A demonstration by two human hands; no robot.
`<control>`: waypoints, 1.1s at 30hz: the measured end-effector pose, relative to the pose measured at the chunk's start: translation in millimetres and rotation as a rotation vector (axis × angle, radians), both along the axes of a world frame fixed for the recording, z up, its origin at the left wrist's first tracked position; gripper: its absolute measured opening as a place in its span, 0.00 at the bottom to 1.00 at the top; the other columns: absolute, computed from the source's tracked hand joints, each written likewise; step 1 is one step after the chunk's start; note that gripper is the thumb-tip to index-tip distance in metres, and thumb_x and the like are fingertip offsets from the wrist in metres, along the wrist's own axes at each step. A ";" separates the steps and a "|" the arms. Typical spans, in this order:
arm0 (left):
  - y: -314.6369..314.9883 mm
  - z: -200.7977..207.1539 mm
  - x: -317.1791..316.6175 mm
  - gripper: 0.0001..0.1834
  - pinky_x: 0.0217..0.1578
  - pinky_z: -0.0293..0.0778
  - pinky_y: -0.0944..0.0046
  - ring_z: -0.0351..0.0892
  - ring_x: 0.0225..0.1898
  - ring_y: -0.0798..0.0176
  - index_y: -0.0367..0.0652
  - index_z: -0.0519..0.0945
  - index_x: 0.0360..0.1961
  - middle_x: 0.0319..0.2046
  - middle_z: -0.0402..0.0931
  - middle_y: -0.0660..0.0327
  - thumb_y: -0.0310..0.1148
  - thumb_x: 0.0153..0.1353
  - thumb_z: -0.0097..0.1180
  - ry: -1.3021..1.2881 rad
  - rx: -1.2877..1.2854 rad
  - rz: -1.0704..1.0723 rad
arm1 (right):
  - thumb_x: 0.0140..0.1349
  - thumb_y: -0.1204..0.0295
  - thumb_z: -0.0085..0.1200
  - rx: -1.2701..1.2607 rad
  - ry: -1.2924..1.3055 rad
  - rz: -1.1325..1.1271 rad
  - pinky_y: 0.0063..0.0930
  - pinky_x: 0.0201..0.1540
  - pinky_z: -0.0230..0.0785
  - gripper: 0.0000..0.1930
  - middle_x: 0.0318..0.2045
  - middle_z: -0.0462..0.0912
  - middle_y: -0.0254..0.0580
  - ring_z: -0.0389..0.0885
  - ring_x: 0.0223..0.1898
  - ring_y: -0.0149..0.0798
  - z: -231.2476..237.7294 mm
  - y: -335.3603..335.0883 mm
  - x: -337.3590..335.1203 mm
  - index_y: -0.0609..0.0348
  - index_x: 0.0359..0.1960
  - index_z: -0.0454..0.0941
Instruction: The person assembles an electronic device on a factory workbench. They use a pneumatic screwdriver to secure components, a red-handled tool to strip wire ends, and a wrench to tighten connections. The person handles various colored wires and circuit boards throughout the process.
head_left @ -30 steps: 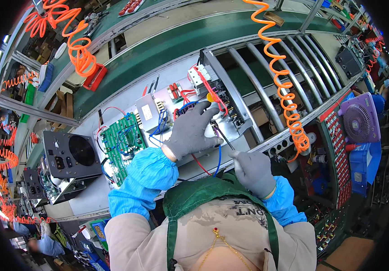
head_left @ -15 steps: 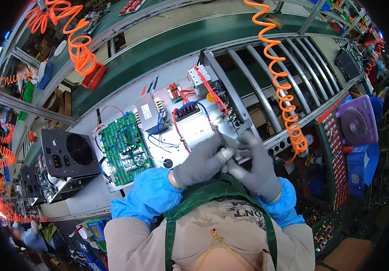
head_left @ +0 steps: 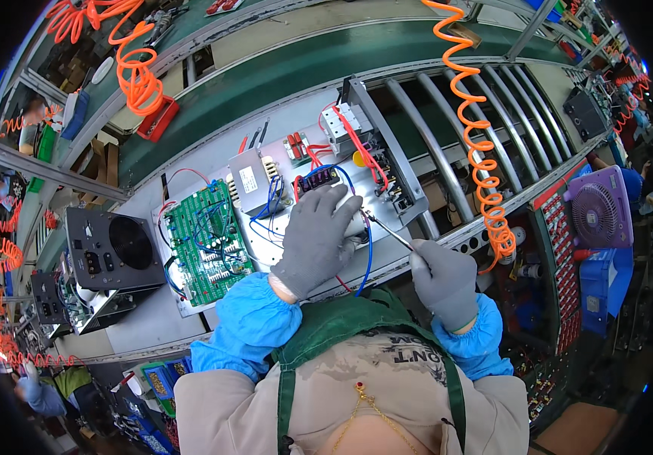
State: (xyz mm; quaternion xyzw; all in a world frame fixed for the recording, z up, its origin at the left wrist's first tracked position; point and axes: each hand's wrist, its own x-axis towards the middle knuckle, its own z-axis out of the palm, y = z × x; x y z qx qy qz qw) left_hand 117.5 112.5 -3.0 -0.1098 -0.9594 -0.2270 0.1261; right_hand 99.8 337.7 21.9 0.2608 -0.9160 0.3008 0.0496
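My gloved left hand reaches over the metal chassis, its fingers curved around a pale rounded part that they mostly cover. To its right, my gloved right hand is closed around a slim metal tool. The grip end is hidden in my fist; the thin tip points up-left to the pale part. A blue wire loops down past the chassis's near edge. Beyond my left fingers sits a dark terminal block. A boxy transformer stands left of it.
A green circuit board with wires lies left of the chassis, beside a black-panelled unit with a fan. Metal rollers run to the right. An orange coiled hose hangs over them. A purple fan stands far right.
My hands have moved apart. The left has settled over the pale part; the right has drawn back right and down, with the tool's shaft now showing. The blue wire now loops toward me.
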 end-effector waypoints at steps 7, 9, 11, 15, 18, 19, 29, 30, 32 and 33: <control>1.1 -0.5 -3.3 0.37 0.55 0.63 0.51 0.65 0.56 0.50 0.47 0.68 0.56 0.52 0.67 0.54 0.36 0.42 0.66 -0.055 -0.079 0.033 | 0.54 0.73 0.52 -0.003 -0.047 0.061 0.38 0.22 0.67 0.09 0.16 0.75 0.48 0.76 0.18 0.48 14.2 -19.7 -14.9 0.56 0.37 0.80; 1.2 0.6 -5.2 0.39 0.54 0.64 0.51 0.66 0.55 0.50 0.46 0.67 0.57 0.52 0.67 0.54 0.37 0.40 0.67 -0.075 -0.104 0.043 | 0.54 0.74 0.51 0.094 0.004 0.118 0.39 0.22 0.67 0.10 0.15 0.75 0.48 0.76 0.17 0.49 20.2 -27.2 -16.2 0.57 0.38 0.80; 1.2 2.1 -7.1 0.43 0.52 0.65 0.50 0.67 0.55 0.50 0.46 0.66 0.58 0.53 0.67 0.53 0.38 0.36 0.69 -0.105 -0.145 0.052 | 0.54 0.74 0.51 0.158 0.021 0.160 0.40 0.22 0.67 0.11 0.15 0.75 0.48 0.76 0.17 0.49 26.3 -35.1 -18.5 0.57 0.39 0.79; -1.3 4.6 -15.8 0.41 0.49 0.67 0.50 0.70 0.52 0.48 0.45 0.67 0.57 0.52 0.68 0.51 0.41 0.37 0.68 -0.154 -0.178 -0.003 | 0.55 0.74 0.51 0.181 0.017 0.200 0.41 0.21 0.66 0.12 0.16 0.75 0.48 0.76 0.18 0.48 20.9 -34.9 -15.7 0.58 0.42 0.78; -3.1 4.8 -22.9 0.38 0.45 0.69 0.50 0.72 0.48 0.48 0.44 0.69 0.54 0.48 0.70 0.51 0.45 0.40 0.66 -0.194 -0.131 -0.043 | 0.56 0.72 0.51 0.160 0.016 0.188 0.40 0.21 0.67 0.14 0.18 0.76 0.44 0.77 0.20 0.47 1.0 -20.2 -9.6 0.58 0.45 0.75; -3.3 6.9 -28.0 0.37 0.44 0.69 0.50 0.72 0.47 0.48 0.44 0.70 0.53 0.47 0.70 0.51 0.47 0.41 0.65 -0.218 -0.107 -0.050 | 0.55 0.72 0.51 0.151 0.012 0.179 0.39 0.21 0.67 0.15 0.19 0.77 0.42 0.78 0.20 0.46 -2.3 -16.7 -8.3 0.58 0.46 0.73; 8.6 5.2 -34.7 0.34 0.38 0.70 0.53 0.74 0.41 0.52 0.46 0.75 0.45 0.39 0.72 0.55 0.51 0.36 0.68 -0.262 -0.137 0.067 | 0.63 0.66 0.45 0.228 -0.200 0.090 0.47 0.21 0.67 0.13 0.15 0.76 0.45 0.77 0.18 0.51 -94.5 -9.5 21.0 0.58 0.46 0.66; 9.7 5.0 -34.1 0.34 0.39 0.70 0.53 0.74 0.41 0.53 0.46 0.75 0.45 0.38 0.72 0.55 0.50 0.36 0.68 -0.274 -0.161 0.091 | 0.62 0.67 0.46 0.214 -0.177 0.098 0.45 0.20 0.66 0.15 0.15 0.75 0.45 0.76 0.17 0.49 -97.4 -8.7 19.2 0.59 0.49 0.66; 14.7 7.8 -33.0 0.32 0.39 0.69 0.53 0.74 0.41 0.53 0.47 0.75 0.45 0.38 0.72 0.56 0.49 0.37 0.67 -0.293 -0.204 0.134 | 0.61 0.69 0.49 0.194 -0.128 0.111 0.41 0.19 0.64 0.21 0.13 0.72 0.43 0.74 0.15 0.47 -101.0 -8.7 15.4 0.60 0.57 0.66; 18.3 5.9 -32.3 0.32 0.40 0.68 0.53 0.74 0.41 0.53 0.47 0.75 0.45 0.38 0.72 0.56 0.49 0.37 0.67 -0.265 -0.240 0.145 | 0.61 0.69 0.49 0.194 -0.142 0.118 0.41 0.19 0.64 0.21 0.13 0.72 0.43 0.74 0.16 0.47 -98.3 -8.3 15.5 0.59 0.56 0.66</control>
